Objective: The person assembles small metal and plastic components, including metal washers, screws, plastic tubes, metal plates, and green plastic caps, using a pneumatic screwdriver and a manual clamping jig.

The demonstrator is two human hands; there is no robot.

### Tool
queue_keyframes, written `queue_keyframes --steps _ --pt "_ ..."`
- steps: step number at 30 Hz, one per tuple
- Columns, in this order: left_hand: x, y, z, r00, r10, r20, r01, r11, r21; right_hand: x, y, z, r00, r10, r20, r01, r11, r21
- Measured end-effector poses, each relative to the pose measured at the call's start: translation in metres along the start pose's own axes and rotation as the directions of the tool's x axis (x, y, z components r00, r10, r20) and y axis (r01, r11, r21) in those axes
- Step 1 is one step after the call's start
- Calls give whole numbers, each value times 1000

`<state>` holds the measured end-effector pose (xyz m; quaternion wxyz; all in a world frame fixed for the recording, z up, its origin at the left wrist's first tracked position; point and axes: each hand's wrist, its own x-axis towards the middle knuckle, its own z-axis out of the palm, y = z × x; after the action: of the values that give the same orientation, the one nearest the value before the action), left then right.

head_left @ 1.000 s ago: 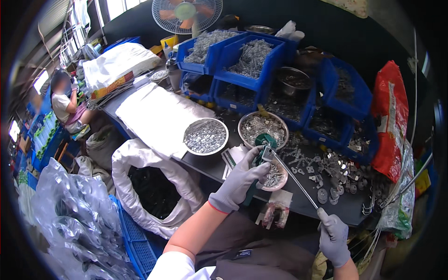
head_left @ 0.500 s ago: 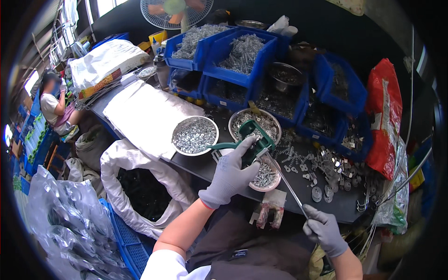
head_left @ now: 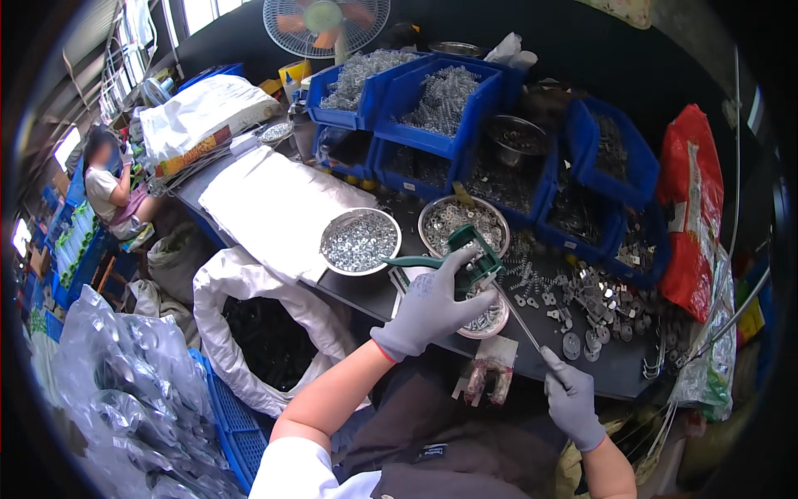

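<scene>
My left hand, in a grey glove, is closed around a green piece with a boxy frame and a curved lever. Its thumb and forefinger press on the frame's near side. My right hand, also gloved, is closed on a long thin metal rod; any handle is hidden in the fist. The rod's far end meets the green frame at its right side. Under the piece, a bowl of screws is partly covered. Bowls of washers and of mixed small metal parts stand just behind.
Blue bins with springs and metal parts are stacked at the back. Loose plates and discs lie to the right, beside a red sack. An open white sack stands left of me. Another person sits far left.
The whole view has shifted slightly, so the bench sits a little further right. My left hand still grips the green piece; my right hand keeps the rod against it, at a steeper slant.
</scene>
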<state>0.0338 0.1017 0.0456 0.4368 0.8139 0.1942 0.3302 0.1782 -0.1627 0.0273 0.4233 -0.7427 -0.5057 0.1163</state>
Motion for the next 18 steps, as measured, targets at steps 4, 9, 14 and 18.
queue_keyframes --steps 4,9,14,18 --pt "-1 9 -8 997 72 -23 -73 994 -82 -9 -9 -7 958 262 118 -287 879 380" --pt "-16 29 -15 976 179 123 -172 983 -65 -16 -37 -14 794 485 367 -593 482 646" --pt "-48 57 -8 962 239 129 -234 971 -51 -12 -32 7 919 298 257 -392 626 675" --pt "-93 86 -23 881 408 239 -453 874 176 -30 28 34 972 -233 -25 212 920 -329"
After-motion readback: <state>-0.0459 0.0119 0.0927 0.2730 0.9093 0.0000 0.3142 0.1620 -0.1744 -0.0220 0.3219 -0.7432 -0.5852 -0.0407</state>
